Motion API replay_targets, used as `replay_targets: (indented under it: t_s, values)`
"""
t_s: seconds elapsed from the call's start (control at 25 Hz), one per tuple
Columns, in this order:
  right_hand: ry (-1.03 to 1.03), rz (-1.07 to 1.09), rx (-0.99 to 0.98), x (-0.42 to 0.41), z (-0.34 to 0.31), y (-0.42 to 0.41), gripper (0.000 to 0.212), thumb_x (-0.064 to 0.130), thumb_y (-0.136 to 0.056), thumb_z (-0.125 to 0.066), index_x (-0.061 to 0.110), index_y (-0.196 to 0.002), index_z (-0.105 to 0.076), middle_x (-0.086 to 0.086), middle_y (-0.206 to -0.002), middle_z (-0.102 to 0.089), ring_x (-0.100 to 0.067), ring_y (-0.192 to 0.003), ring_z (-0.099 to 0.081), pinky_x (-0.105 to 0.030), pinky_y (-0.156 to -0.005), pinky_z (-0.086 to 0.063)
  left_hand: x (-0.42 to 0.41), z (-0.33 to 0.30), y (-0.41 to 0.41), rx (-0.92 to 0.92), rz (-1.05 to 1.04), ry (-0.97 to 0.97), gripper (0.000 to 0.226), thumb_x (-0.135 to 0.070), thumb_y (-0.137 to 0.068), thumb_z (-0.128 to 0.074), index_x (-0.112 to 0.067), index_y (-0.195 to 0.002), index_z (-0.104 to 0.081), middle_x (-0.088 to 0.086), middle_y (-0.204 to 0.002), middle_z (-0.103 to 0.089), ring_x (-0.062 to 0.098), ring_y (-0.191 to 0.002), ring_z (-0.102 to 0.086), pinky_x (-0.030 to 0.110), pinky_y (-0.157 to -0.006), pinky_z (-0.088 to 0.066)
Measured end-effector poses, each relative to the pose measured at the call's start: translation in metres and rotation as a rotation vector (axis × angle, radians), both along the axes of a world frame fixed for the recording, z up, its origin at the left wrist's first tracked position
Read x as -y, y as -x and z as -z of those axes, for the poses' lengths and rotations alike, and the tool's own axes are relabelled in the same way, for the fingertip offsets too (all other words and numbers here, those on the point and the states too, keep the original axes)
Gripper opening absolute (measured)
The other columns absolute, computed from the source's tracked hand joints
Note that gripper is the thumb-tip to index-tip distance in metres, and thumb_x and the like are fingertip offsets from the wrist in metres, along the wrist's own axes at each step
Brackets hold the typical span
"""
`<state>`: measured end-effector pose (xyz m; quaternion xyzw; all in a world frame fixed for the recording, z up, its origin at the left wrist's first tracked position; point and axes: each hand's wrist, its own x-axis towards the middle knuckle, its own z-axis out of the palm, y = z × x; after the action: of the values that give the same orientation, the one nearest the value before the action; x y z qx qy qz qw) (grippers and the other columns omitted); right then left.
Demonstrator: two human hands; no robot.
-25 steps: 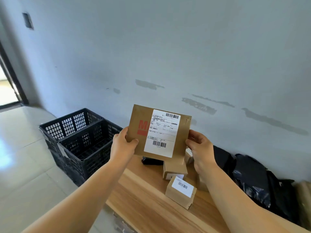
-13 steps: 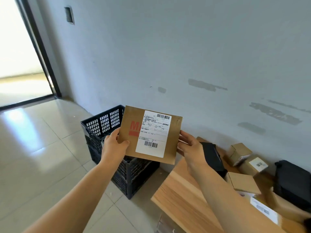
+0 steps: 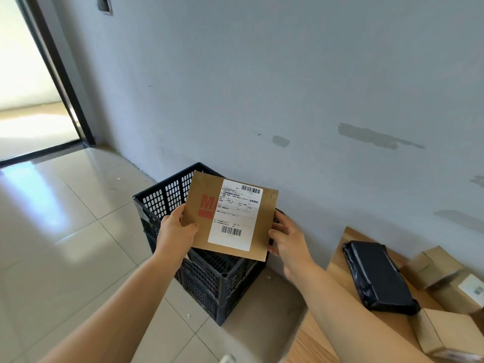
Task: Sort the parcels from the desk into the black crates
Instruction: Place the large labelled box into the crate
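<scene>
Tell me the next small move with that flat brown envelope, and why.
Probably lower the flat brown envelope and let it drop into the black crate. The left hand and right hand hold it by its side edges above the crate's open top, label facing up, and nothing shows between envelope and crate. The black parcel and cardboard boxes wait on the wooden desk.
</scene>
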<state>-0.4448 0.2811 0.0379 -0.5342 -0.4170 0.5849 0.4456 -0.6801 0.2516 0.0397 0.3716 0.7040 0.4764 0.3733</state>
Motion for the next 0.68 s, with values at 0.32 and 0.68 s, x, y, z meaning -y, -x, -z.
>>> replay_targets:
  t_s: [0.32, 0.68]
  values:
    - [0.109, -0.01, -0.03, -0.151, 0.033, 0.054, 0.054, -0.001, -0.094, -0.048, 0.032, -0.137, -0.047, 0.003, -0.107, -0.067, -0.007, -0.091, -0.067, -0.021, -0.062, -0.053, -0.156, 0.003, 0.048, -0.177, 0.084, 0.155, 0.049, -0.012, -0.084, -0.051, -0.033, -0.128, -0.051, -0.013, -0.098, -0.062, 0.015, -0.085, -0.063, 0.041, -0.078, -0.056]
    - [0.279, 0.127, 0.045, -0.245, 0.085, 0.061, 0.058, 0.002, -0.093, -0.049, 0.031, -0.143, -0.039, 0.001, -0.117, -0.063, -0.015, -0.102, -0.063, -0.029, -0.074, -0.053, -0.292, 0.055, 0.054, -0.228, 0.316, 0.37, 0.052, -0.014, -0.086, -0.049, -0.025, -0.137, -0.046, 0.006, -0.117, -0.052, 0.025, -0.095, -0.059, 0.043, -0.086, -0.054]
